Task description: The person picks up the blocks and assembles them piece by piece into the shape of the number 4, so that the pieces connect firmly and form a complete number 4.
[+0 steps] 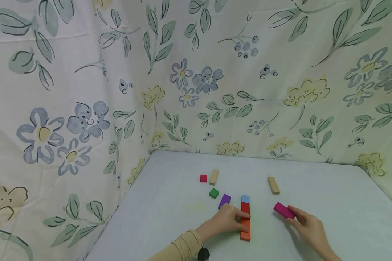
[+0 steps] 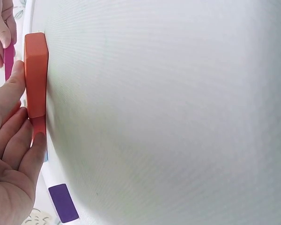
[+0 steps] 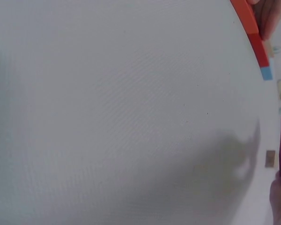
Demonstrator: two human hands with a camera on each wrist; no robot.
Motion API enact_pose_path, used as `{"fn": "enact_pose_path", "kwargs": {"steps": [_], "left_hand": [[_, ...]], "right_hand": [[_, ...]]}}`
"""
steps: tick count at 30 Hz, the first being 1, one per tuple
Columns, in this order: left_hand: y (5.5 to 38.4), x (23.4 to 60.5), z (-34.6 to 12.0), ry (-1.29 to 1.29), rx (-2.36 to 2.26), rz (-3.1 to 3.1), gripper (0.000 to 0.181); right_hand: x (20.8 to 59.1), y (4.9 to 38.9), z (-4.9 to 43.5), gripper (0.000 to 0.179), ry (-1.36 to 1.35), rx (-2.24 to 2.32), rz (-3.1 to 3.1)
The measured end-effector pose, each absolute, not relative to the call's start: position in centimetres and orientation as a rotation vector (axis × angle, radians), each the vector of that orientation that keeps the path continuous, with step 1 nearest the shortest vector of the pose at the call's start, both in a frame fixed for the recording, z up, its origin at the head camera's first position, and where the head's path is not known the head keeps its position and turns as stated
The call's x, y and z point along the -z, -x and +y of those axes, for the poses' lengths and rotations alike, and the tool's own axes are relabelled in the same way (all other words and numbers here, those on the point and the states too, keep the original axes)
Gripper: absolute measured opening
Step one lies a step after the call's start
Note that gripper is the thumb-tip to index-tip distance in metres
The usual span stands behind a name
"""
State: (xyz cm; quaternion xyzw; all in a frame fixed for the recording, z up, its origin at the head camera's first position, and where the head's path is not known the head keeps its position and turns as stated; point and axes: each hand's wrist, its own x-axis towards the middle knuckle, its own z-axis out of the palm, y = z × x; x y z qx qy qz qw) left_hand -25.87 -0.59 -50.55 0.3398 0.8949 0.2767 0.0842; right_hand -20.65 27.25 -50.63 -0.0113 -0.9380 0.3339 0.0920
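A row of touching blocks lies on the white table (image 1: 170, 232): a light blue block (image 1: 245, 198), a red block (image 1: 245, 207) and an orange block (image 2: 36, 75) nearest me. Over this row rests my left hand (image 1: 227, 218), thumb and fingers touching the orange and red blocks from above and the left side. To the right, my right hand (image 1: 310, 226) pinches a magenta block (image 1: 284, 210) by its near end, holding it tilted above the table. A purple block (image 1: 225, 200) lies just beyond the left hand, partly covered by it in the head view.
Farther back on the left are a green block (image 1: 213, 193), a small red cube (image 1: 203, 178) and a plain wooden block (image 1: 213, 177). Another wooden block (image 1: 273, 185) lies beyond the right hand. Floral cloth (image 1: 235, 90) hangs behind and at the left of the table.
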Motion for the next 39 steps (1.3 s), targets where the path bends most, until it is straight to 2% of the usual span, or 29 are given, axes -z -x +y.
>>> {"fn": "enact_pose_path", "kwargs": {"steps": [13,39], "left_hand": [[25.9,50.6,-0.6,-1.039,-0.815,2.684,0.04],[26.0,50.5,-0.6,-1.013,-0.82,2.654,0.04]], "right_hand": [[50.0,21.0,27.4,0.042,-0.005,-0.971,-2.744],[47.1,23.4,25.5,0.043,-0.288,-1.079,-2.521]]}}
